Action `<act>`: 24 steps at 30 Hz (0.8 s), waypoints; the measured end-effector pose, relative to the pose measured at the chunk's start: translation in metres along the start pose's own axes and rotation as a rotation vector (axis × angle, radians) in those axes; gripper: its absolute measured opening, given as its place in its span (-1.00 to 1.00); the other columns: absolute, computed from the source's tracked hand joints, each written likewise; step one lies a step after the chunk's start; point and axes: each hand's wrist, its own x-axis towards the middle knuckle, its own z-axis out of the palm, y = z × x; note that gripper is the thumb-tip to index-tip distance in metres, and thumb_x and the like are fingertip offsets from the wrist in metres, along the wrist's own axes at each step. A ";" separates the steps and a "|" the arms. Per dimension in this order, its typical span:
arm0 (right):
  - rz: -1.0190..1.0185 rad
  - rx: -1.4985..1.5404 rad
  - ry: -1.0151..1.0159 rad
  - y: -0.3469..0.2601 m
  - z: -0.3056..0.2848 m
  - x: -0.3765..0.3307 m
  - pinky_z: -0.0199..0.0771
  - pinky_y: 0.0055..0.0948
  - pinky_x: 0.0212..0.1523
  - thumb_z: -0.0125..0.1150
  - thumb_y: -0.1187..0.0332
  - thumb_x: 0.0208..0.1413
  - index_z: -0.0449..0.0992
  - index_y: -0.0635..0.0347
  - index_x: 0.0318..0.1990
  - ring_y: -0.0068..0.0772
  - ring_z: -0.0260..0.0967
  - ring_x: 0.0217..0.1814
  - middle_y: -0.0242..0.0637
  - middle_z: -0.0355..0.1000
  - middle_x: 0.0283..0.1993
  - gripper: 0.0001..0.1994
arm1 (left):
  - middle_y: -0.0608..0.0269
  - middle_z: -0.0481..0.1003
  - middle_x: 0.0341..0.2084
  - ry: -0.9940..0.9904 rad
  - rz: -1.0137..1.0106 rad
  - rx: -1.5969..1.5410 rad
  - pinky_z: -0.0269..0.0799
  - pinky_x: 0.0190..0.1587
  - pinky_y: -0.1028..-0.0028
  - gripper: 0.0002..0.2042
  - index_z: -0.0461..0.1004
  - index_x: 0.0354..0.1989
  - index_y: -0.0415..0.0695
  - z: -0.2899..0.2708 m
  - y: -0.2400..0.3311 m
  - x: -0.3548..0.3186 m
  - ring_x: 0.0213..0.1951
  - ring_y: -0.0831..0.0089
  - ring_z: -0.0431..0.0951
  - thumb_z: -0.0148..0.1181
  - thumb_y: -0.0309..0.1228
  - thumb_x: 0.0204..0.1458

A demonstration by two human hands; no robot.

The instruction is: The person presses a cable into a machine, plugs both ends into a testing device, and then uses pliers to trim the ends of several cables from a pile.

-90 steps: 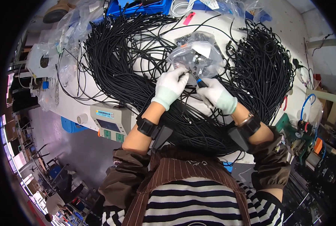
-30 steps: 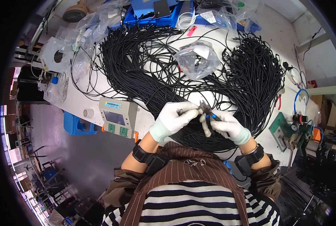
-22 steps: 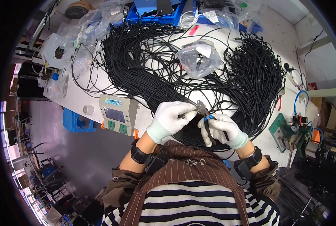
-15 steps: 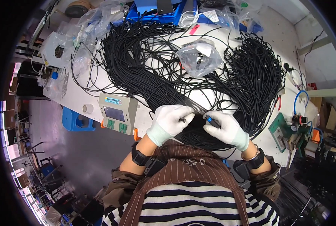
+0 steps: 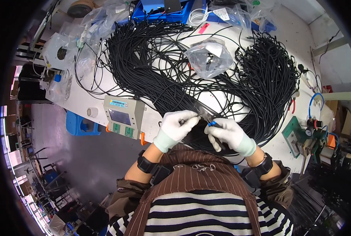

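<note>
My left hand (image 5: 176, 128), in a white glove, pinches a thin black cable whose dark end (image 5: 182, 122) pokes out between the fingers. My right hand (image 5: 227, 134), gloved too, holds a small hand tool (image 5: 212, 124) with a black and blue handle. Its front end points toward my left fingertips; the exact kind is too blurred to make out. Both hands are close together over a thick bundle of black cables (image 5: 144, 78), which runs across the white table and lies under them. A second heap of cables (image 5: 268, 74) spreads to the right.
A clear plastic bag (image 5: 209, 63) with small parts lies among the cables. To the left stands a grey tester box (image 5: 123, 118) with a screen. A green bench fixture (image 5: 291, 135) with a gauge is at the right. Blue bins (image 5: 159, 16) line the back.
My right hand has shifted slightly left and turned the tool, with its lower fingers now more extended. My left hand has stayed nearly in place, with its fingertips nearer the tool.
</note>
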 end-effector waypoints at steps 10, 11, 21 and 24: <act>-0.295 -0.167 0.285 0.003 -0.034 0.015 0.30 -0.59 -0.55 0.11 0.34 0.06 0.42 0.35 -0.30 -0.62 0.28 -0.59 -0.35 0.35 -0.55 -0.79 | 0.37 0.39 -0.69 -0.377 -0.336 -0.074 0.28 -0.52 0.61 -0.83 0.49 -0.37 -0.22 -0.014 -0.040 -0.035 -0.61 0.67 0.32 0.08 -0.36 0.06; -0.414 -0.473 0.278 0.007 -0.042 0.025 0.30 -0.60 -0.56 0.12 0.33 0.05 0.43 0.35 -0.28 -0.63 0.28 -0.58 -0.36 0.35 -0.54 -0.78 | 0.38 0.38 -0.68 -0.367 -0.353 -0.151 0.28 -0.51 0.61 -0.83 0.48 -0.36 -0.21 -0.013 -0.040 -0.036 -0.59 0.68 0.32 0.05 -0.36 0.08; 0.182 -0.732 0.001 0.007 -0.033 0.063 0.30 -0.59 -0.52 0.15 0.26 0.00 0.46 0.37 -0.31 -0.62 0.28 -0.57 -0.32 0.36 -0.49 -0.72 | 0.15 0.49 -0.42 0.182 0.260 0.159 0.42 -0.33 0.55 -0.71 0.45 -0.32 -0.31 -0.013 -0.043 -0.008 -0.39 0.47 0.51 -0.12 -0.31 0.18; 0.050 -0.369 -0.037 0.004 -0.032 0.038 0.31 -0.60 -0.51 0.15 0.27 0.01 0.45 0.37 -0.22 -0.62 0.28 -0.56 -0.35 0.36 -0.50 -0.70 | 0.03 0.48 -0.28 -0.185 -0.369 -0.411 0.48 -0.24 0.46 -0.69 0.42 -0.25 -0.32 -0.014 -0.034 -0.004 -0.28 0.31 0.55 -0.13 -0.28 0.19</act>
